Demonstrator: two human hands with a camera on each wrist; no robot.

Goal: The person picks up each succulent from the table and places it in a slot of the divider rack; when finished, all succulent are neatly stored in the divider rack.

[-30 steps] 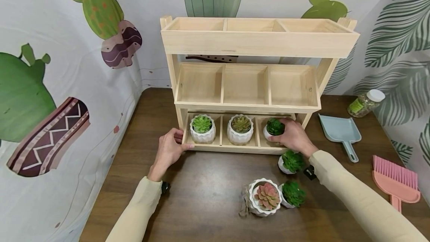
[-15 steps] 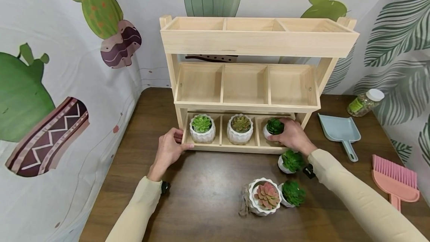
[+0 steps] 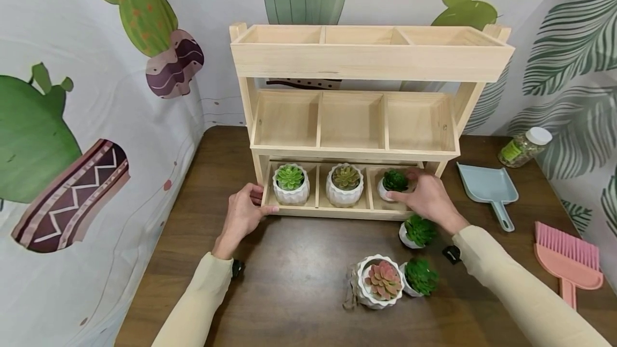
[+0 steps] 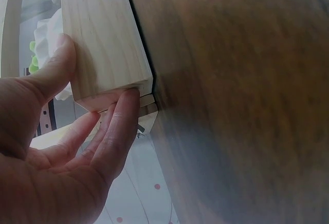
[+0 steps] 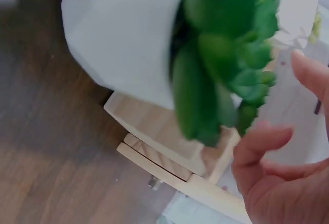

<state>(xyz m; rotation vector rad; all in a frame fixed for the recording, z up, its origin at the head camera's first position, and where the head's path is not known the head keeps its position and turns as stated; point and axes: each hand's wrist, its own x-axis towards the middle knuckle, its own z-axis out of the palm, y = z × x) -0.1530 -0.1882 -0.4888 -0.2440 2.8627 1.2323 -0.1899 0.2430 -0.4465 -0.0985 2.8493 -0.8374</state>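
Observation:
At the lower left corner of a three-tier wooden plant stand (image 3: 371,63), my left hand (image 3: 241,219) grips the end of the bottom tray (image 4: 105,39), thumb on the front board and fingers against the end. A small dark green succulent in a white pot (image 3: 394,181) stands in that tray's right compartment. Beside it is my right hand (image 3: 433,198), thumb and fingers spread apart, thumb tip right at the pot's front. Two white scalloped pots with succulents, one bright green (image 3: 291,195) and one olive (image 3: 345,194), fill the left and middle compartments.
On the table in front are two small green succulents (image 3: 418,231) (image 3: 419,277) and a larger white pot with a pink succulent (image 3: 380,284). To the right lie a blue dustpan (image 3: 489,186), a pink brush (image 3: 569,261) and a white-capped jar (image 3: 524,148).
My right hand has drawn slightly right, and its fingers have loosened from the small green succulent's pot. The left hand has stayed on the tray corner.

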